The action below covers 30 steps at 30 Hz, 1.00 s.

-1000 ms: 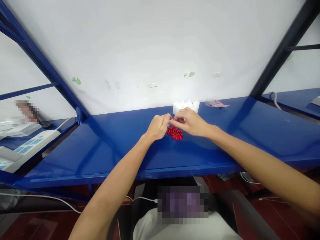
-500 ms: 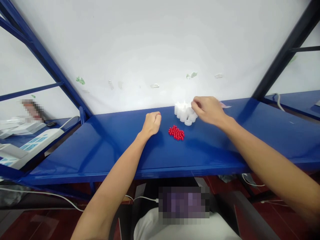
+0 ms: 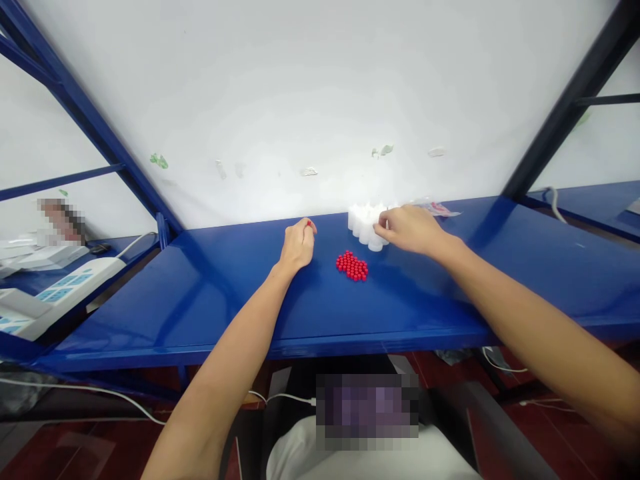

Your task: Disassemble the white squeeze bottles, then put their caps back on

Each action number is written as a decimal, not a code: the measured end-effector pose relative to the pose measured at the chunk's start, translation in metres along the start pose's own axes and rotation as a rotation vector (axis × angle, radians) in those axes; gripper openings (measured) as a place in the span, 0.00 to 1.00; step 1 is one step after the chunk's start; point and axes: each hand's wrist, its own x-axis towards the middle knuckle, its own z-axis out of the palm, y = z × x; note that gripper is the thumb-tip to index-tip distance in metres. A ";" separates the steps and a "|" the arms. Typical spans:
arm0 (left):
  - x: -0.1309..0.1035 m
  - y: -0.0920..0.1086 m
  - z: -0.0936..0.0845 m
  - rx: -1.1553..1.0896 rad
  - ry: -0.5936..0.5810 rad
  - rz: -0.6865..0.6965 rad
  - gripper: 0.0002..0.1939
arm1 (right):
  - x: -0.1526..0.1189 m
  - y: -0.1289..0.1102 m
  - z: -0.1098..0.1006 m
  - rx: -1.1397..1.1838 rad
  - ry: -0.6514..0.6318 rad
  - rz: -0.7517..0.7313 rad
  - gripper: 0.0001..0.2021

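Note:
My left hand [image 3: 299,245] is closed above the blue table, left of the red pieces, with one small red cap [image 3: 309,223] between thumb and fingers. To the right, my right hand [image 3: 407,228] pinches at the near right side of a tight cluster of white plastic bottles [image 3: 357,220]. Its fingertips are on a white bottle [image 3: 375,241] at the front of the cluster; the hand hides some of the bottles behind it. A patch of several small red caps [image 3: 353,266] lies between my hands, nearer to me than the bottles.
The blue table [image 3: 210,287] runs along a white wall [image 3: 300,100]. Behind my right hand is a clear plastic bag [image 3: 443,209] with something red. A white power strip [image 3: 70,293] stands at the left, beyond the blue frame post [image 3: 100,127].
My right hand has come down and slightly left onto the front of the bottle cluster. My left hand has shifted slightly left and turned, so the red cap shows more.

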 end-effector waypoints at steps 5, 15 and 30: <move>-0.001 0.010 0.004 0.011 -0.060 0.168 0.19 | 0.000 0.000 0.001 0.036 0.090 0.013 0.19; -0.011 0.032 0.003 -0.035 -0.114 0.215 0.28 | -0.015 -0.042 0.005 0.374 0.157 -0.139 0.18; -0.012 0.046 0.010 0.232 -0.179 0.465 0.25 | -0.014 -0.043 0.012 0.542 0.002 -0.497 0.17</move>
